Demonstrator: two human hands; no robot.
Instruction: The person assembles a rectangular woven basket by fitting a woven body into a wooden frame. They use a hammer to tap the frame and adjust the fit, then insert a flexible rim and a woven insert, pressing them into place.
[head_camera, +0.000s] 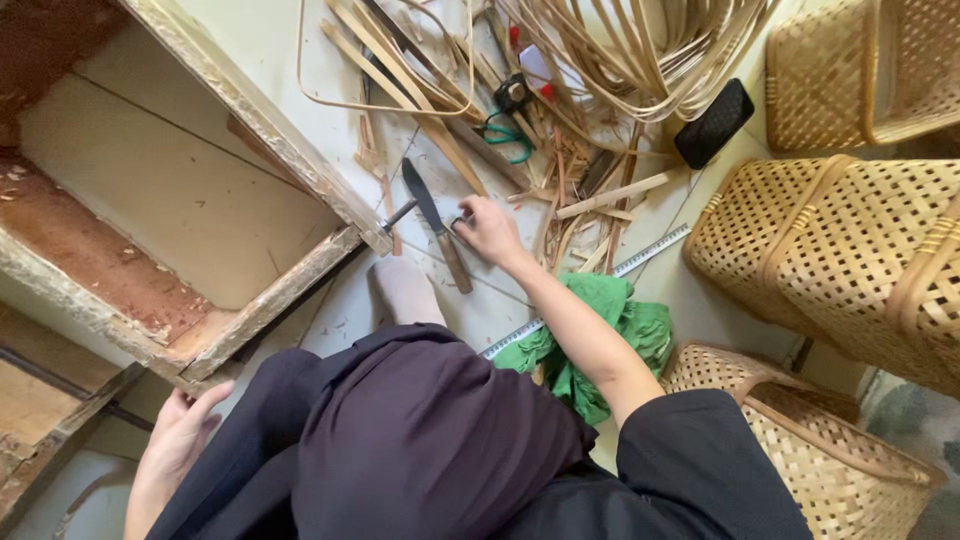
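The knife (436, 224), judged stiff and sharp, is touched at its wooden handle by the right hand (490, 230), fingers curled together; the blade is avoided.

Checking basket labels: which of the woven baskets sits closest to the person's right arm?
The woven basket at bottom right, just beside the right sleeve and next to the green cloth. The other baskets lie farther up the right side, well away from the arm.
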